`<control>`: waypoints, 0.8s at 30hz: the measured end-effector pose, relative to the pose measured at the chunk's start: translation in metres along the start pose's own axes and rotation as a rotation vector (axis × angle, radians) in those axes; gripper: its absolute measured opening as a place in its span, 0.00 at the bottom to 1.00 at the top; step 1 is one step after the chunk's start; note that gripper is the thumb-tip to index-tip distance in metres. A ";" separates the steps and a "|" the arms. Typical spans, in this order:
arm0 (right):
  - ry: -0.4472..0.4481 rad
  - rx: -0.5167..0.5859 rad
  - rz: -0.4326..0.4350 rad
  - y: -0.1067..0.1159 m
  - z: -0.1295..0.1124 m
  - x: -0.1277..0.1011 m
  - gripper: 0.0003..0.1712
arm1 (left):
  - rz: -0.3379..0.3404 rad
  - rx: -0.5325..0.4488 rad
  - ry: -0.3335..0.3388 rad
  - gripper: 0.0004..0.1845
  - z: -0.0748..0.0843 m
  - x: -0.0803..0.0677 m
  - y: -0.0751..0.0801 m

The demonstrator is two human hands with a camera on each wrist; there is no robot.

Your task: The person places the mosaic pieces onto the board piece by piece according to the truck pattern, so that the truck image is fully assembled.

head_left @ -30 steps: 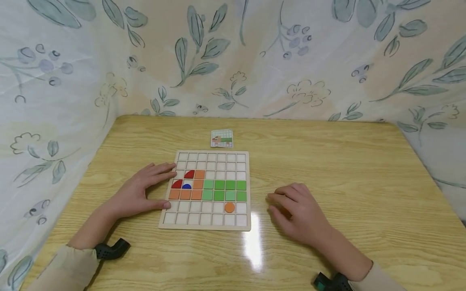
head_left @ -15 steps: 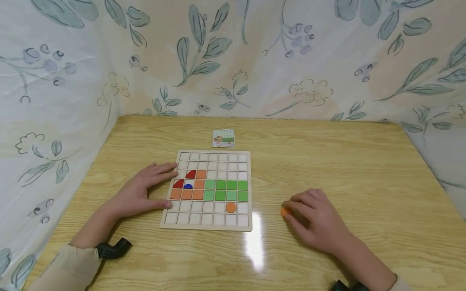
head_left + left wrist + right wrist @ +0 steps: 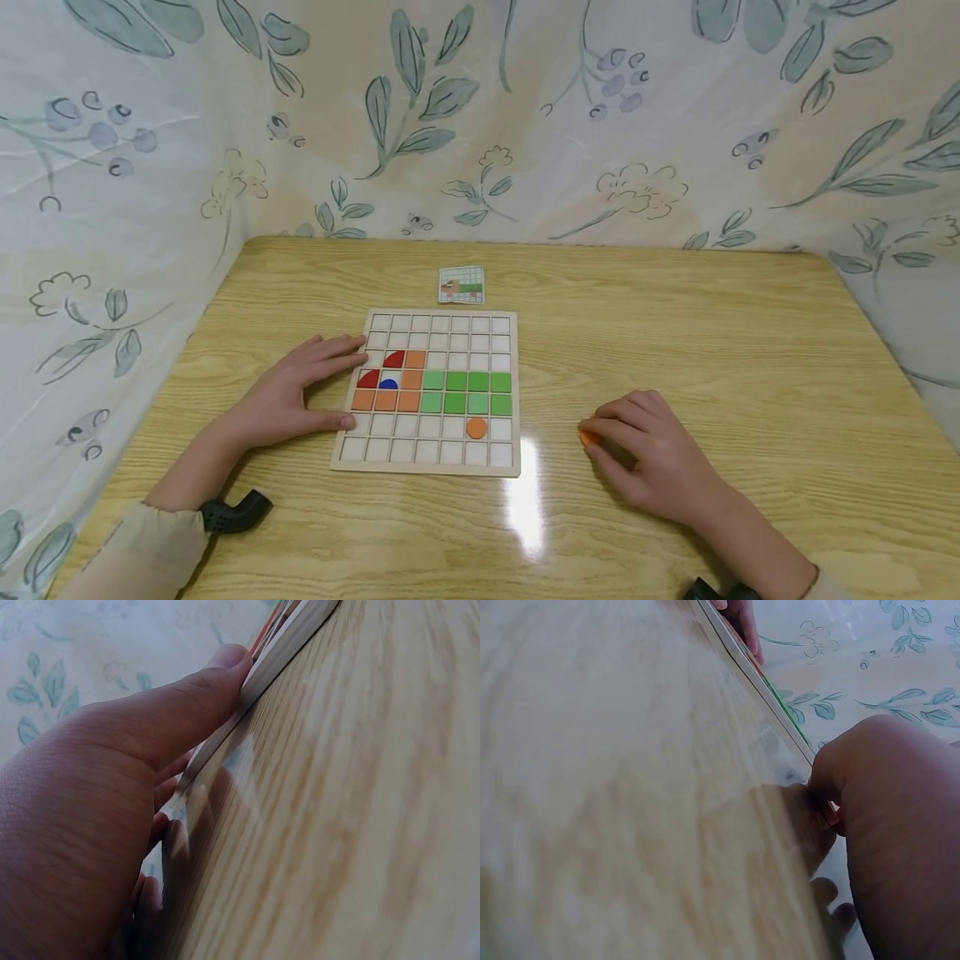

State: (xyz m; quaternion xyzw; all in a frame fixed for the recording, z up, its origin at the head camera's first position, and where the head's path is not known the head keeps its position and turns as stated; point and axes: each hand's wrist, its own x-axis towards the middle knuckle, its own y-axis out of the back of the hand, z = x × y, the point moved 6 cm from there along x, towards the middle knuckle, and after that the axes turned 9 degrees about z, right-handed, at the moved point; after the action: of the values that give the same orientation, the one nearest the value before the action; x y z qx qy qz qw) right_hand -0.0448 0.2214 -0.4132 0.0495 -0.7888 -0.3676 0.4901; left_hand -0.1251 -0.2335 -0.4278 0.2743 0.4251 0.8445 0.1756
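Note:
A square wooden grid board [image 3: 423, 470] lies on the table in the head view. My left hand [image 3: 288, 396] rests at its left edge, fingers and thumb spread, the thumb tip on the rim in the left wrist view. To the right of the board, my right hand [image 3: 648, 454] pinches a small orange piece [image 3: 588, 437] between thumb and fingers, close over the table; the fingers hide most of it. Red quarter-circles [image 3: 368, 379], a blue half-circle [image 3: 387, 384], orange squares [image 3: 386, 401], green squares [image 3: 455, 403] and one orange disc [image 3: 476, 428] sit in the board's cells.
Beyond the board's far edge lies a small card [image 3: 461, 286] printed with a coloured grid pattern. A leaf-patterned cloth [image 3: 570, 125] hangs behind the wood-grain table [image 3: 675, 317] and along its sides.
My right hand has moved right and slightly nearer to me, and the orange piece now shows at its fingertips. My left hand stays at the board's edge.

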 end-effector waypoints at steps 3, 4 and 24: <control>0.001 0.001 -0.002 0.000 0.000 0.001 0.20 | -0.004 -0.001 0.006 0.47 0.000 0.000 0.000; 0.001 0.001 -0.003 0.000 0.000 0.001 0.20 | -0.004 0.000 0.008 0.47 0.000 -0.001 0.000; 0.011 0.055 0.021 -0.011 -0.002 0.019 0.17 | -0.008 -0.016 0.037 0.48 0.001 0.000 0.000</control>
State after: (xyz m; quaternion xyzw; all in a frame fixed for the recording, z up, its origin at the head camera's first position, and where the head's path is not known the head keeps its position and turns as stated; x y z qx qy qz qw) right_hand -0.0561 0.2039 -0.4054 0.0567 -0.7965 -0.3403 0.4966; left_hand -0.1248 -0.2328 -0.4278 0.2557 0.4226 0.8521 0.1732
